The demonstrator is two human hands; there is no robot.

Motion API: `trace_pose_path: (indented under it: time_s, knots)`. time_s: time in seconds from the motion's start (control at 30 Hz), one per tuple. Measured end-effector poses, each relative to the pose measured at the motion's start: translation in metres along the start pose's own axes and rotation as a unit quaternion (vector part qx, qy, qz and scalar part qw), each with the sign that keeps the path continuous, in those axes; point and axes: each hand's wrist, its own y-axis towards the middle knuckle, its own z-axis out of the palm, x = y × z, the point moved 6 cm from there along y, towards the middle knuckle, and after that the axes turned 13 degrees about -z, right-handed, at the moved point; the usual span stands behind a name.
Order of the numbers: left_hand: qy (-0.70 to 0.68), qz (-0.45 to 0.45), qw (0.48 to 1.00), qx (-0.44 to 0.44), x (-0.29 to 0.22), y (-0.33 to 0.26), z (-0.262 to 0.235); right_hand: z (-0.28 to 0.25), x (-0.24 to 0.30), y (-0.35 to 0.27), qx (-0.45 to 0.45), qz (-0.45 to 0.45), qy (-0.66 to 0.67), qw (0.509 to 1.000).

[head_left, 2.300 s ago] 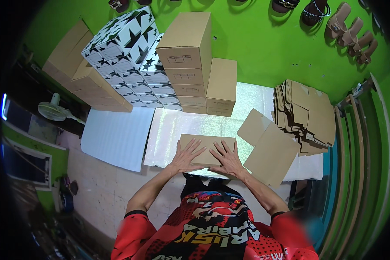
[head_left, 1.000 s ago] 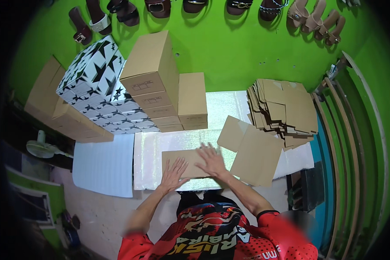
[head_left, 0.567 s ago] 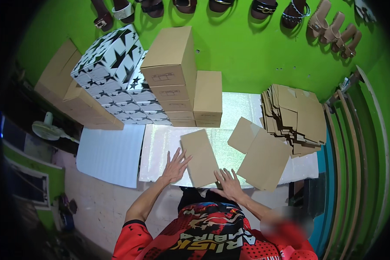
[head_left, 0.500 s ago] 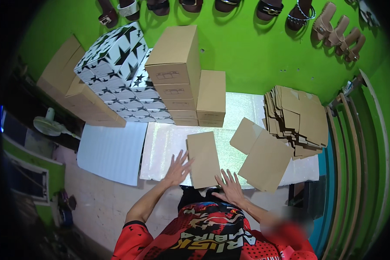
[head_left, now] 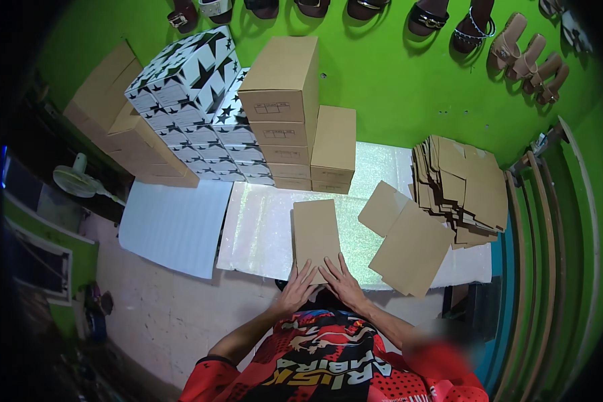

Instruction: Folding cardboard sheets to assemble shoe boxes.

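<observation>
A brown cardboard box [head_left: 317, 231], plain on top, lies lengthwise before me at the table's near edge. My left hand [head_left: 299, 291] rests at its near left corner, fingers stretched out and touching the cardboard. Close beside it, my right hand [head_left: 342, 284] lies on the near right corner with the fingers spread flat. Neither hand grips the box. To its right is a flat, partly folded cardboard blank [head_left: 412, 248], with a smaller flap [head_left: 383, 208] at its far left side.
Flattened cardboard blanks [head_left: 479, 181] are piled at the far right. Behind stand stacked brown boxes [head_left: 281, 77] and star-patterned white boxes [head_left: 187, 74]. Shiny white sheeting [head_left: 258, 228] covers the table. Sandals [head_left: 509, 43] hang on the green wall; a fan [head_left: 75, 179] stands left.
Both hands have moved from the box's long sides to its near end, closer together. The box has turned slightly straighter. The whole view has shifted a little.
</observation>
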Motion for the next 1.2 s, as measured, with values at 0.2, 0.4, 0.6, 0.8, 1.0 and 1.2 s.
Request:
trace_pose_path:
  time_s: [0.2, 0.4, 0.6, 0.8, 1.0, 1.2]
  knots:
    - [0.021, 0.074, 0.996, -0.046, -0.053, -0.003, -0.053, -0.064, 0.037, 0.000, -0.079, -0.025, -0.006, 0.997]
    - [0.044, 0.157, 0.980, -0.112, -0.084, 0.022, -0.078, -0.110, 0.028, 0.005, -0.167, -0.064, -0.090, 0.980]
    - [0.037, 0.196, 0.964, -0.176, -0.098, 0.152, -0.139, -0.191, -0.045, 0.099, -0.216, -0.077, -0.160, 0.960]
    - [0.227, 0.126, 0.946, -0.192, -0.086, 0.221, -0.165, -0.216, -0.120, 0.163, -0.178, 0.011, -0.116, 0.977]
    - [0.309, 0.076, 0.932, -0.175, -0.074, 0.236, -0.165, -0.214, -0.149, 0.182, -0.166, 0.006, -0.078, 0.983]
    - [0.306, 0.047, 0.936, -0.168, -0.073, 0.248, -0.169, -0.212, -0.161, 0.199, -0.161, 0.029, -0.075, 0.984]
